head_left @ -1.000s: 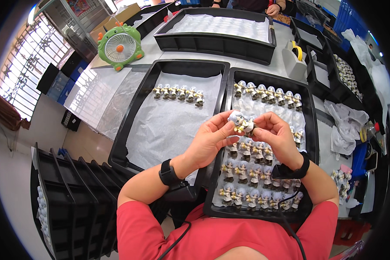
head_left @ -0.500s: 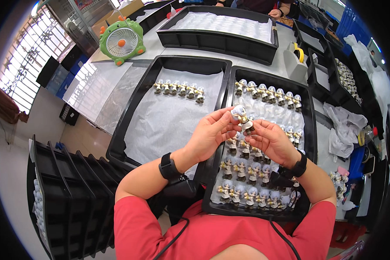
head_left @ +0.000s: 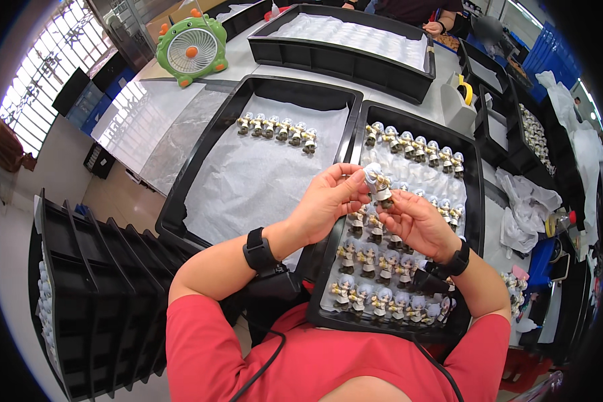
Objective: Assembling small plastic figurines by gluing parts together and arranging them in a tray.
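Note:
Between my hands is a small figurine (head_left: 380, 185) with pale hair, a white outfit and dark feet, raised above the right tray. My left hand (head_left: 329, 199) pinches it near the head, while my right hand (head_left: 415, 220) grips it low, by the feet. Beneath them, the right black tray (head_left: 477, 194) carries several rows of like figurines (head_left: 385, 301) on white liner; my hands and wrists hide part of the rows. To the left, another black tray (head_left: 204, 157) bears one short row of figurines (head_left: 275, 127) along the far part of its liner.
Beyond the trays stand a big black bin (head_left: 335, 61) with white lining and a green fan (head_left: 193, 50). A tape dispenser (head_left: 459, 100) and crumpled plastic bags (head_left: 526, 204) are at the right. Stacked black trays (head_left: 107, 301) rise at lower left. Across the table another person's hand (head_left: 434, 28) shows.
The figurine has turned slightly in my fingers, and both hands still hold it. My view has shifted a little; the trays' figurines look unchanged.

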Motion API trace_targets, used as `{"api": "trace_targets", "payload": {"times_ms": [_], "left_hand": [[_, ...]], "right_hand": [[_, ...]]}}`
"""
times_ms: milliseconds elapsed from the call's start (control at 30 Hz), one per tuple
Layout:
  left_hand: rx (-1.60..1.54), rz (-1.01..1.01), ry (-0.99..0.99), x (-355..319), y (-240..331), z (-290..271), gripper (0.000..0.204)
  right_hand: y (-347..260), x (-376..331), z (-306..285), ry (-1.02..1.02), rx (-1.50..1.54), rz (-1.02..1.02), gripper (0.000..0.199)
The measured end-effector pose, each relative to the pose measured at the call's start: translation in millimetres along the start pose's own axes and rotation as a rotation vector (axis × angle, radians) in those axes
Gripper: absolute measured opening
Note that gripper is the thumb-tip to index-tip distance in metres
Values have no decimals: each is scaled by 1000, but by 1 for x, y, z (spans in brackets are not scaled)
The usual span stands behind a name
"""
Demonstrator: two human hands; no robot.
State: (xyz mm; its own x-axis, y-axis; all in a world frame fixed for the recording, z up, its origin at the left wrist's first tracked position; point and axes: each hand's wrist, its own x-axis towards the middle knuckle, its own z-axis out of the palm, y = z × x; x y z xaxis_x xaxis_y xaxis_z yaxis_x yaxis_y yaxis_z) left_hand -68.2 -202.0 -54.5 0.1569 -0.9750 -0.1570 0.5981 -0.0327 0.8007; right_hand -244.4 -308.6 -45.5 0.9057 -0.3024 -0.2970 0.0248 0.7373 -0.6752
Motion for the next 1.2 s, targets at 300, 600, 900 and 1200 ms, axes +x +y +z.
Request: {"api": "trace_targets", "payload": {"times_ms": [300,600,900,1200], "left_hand": [[-5,12,19,0,-2,1,27],[9,2,27,0,-2,1,26],[-4,14,22,-1,-1,2,26],[4,3,15,-2,1,3,33]], "right_hand": [[2,0,-1,-12,11,20,24],[3,1,-3,-19,9,35,21],[2,1,0,-20,-10,30,21],[5,-1,9,102,-135,-102,18]]}}
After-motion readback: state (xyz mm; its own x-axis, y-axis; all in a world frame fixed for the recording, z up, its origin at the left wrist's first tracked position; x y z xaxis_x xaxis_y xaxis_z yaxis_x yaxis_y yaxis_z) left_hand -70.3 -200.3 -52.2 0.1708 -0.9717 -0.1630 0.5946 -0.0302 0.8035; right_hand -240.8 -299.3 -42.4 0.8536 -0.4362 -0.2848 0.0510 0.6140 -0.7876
